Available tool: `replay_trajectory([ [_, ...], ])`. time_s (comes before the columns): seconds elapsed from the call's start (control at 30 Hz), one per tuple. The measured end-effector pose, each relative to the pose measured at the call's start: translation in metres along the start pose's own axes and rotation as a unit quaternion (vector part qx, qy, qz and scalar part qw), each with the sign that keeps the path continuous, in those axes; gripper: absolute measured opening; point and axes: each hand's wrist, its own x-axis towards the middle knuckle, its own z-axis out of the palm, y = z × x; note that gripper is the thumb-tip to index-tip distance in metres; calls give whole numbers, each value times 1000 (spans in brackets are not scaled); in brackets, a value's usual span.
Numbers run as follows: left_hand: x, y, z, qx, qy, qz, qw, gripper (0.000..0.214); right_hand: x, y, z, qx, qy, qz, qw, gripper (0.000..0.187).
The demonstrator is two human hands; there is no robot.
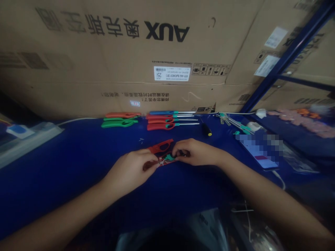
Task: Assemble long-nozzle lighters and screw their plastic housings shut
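In the middle of the blue tabletop, my left hand (133, 169) pinches the left end of an open red lighter shell (167, 164). A small green part (170, 157) and thin whitish pieces lie in this shell. My right hand (195, 151) is closed at the shell's right end, fingertips bent over the green part; a dark bit shows between its fingers, too hidden to name. Just behind lies another red shell half (160, 146) with a trigger opening. Farther back rest several assembled red lighters (161, 126) with metal tubes, and a blue one (159, 113).
Green handle shells (119, 122) and an orange one (121, 114) lie at the back left. A black screwdriver (206, 129), metal tubes with green ends (237, 124) and a phone (258, 151) on a white cable are to the right. Cardboard boxes (117, 66) wall off the back.
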Motion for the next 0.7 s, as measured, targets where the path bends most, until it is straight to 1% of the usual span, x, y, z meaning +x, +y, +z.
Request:
replay_trajectory([
  [0.13, 2, -3, 4, -59, 8, 11, 998, 15, -1, -3, 0, -61, -8, -21, 998, 16],
  [0.23, 3, -5, 6, -84, 18, 19, 996, 12, -2, -5, 2, -102, -5, -25, 994, 12],
  [0.33, 3, -6, 8, -92, 21, 23, 995, 11, -2, -5, 4, -120, 17, -28, 992, 9],
  [0.4, 2, -6, 8, -91, 19, 23, 995, 12, 0, -1, 6, -120, 56, -34, 991, 15],
  [0.47, 2, -7, 9, -95, 18, 25, 995, 15, 2, 5, 8, -137, 85, -40, 986, 25],
  [0.53, 2, -7, 9, -100, 19, 35, 994, 18, 5, 13, 10, -169, 83, -35, 982, 34],
  [0.57, 2, -7, 10, -102, 22, 41, 994, 18, 6, 17, 11, -179, 76, -26, 981, 35],
  [0.63, 3, -6, 11, -105, 29, 52, 993, 19, 7, 23, 12, -173, 75, -6, 982, 29],
  [0.7, 3, -6, 12, -106, 37, 58, 992, 17, 8, 27, 10, -150, 85, 7, 985, 18],
])
